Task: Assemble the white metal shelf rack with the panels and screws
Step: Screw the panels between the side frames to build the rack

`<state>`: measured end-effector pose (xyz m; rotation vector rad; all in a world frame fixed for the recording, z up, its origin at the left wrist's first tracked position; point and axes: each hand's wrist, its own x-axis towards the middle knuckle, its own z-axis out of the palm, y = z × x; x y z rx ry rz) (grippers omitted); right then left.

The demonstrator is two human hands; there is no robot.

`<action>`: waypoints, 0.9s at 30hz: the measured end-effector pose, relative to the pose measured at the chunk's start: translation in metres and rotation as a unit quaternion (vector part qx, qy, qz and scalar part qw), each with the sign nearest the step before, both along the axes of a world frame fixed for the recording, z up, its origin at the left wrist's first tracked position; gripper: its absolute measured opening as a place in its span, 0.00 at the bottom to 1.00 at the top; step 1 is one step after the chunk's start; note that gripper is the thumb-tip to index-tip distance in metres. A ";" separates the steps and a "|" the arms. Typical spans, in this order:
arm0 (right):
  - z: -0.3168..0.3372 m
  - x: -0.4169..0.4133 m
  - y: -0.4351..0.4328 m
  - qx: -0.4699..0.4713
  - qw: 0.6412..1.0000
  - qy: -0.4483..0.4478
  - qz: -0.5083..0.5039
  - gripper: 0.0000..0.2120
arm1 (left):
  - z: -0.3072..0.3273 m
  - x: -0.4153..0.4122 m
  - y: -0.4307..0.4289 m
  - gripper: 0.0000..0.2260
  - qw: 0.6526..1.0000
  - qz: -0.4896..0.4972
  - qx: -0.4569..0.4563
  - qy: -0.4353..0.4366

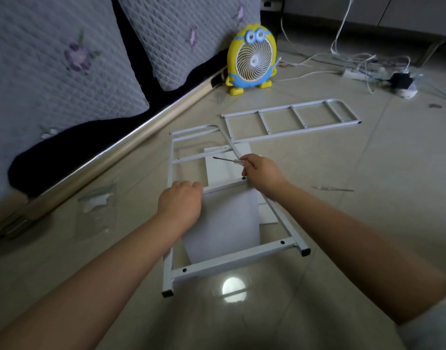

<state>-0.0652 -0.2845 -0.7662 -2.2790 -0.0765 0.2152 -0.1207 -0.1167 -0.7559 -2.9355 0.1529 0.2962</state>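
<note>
A white metal side frame [232, 258] lies flat on the floor in the middle, over white shelf panels [224, 223]. My left hand [180, 203] grips the frame's middle crossbar at its left end, fingers curled over it. My right hand [262, 173] holds a small screwdriver [225, 160] with a clear handle, its shaft pointing left, right above a screw hole [243, 178] at the crossbar's right end. A second white side frame [292, 120] lies farther back on the floor.
A sofa with quilted grey cushions [60, 72] and a gold base rail [131, 142] runs along the left. A yellow cartoon fan [252, 59] stands behind. Cables and a power strip [356, 74] lie at the back right. Clear plastic wrapping [95, 210] lies to the left.
</note>
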 end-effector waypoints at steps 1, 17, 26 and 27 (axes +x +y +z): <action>0.000 0.004 0.002 -0.009 1.000 0.003 0.003 0.15 | 0.000 0.002 0.001 0.15 1.000 0.004 -0.001 0.002; -0.008 0.020 0.013 -0.016 0.997 0.041 0.071 0.13 | -0.020 0.025 0.032 0.15 0.996 0.051 -0.047 0.061; 0.014 0.025 -0.022 -0.052 0.998 -0.019 -0.023 0.15 | 0.011 0.061 0.011 0.17 0.993 -0.039 -0.110 0.030; 0.013 0.023 -0.036 -0.067 0.996 -0.029 -0.051 0.14 | 0.014 0.067 0.003 0.17 0.991 -0.062 -0.120 0.024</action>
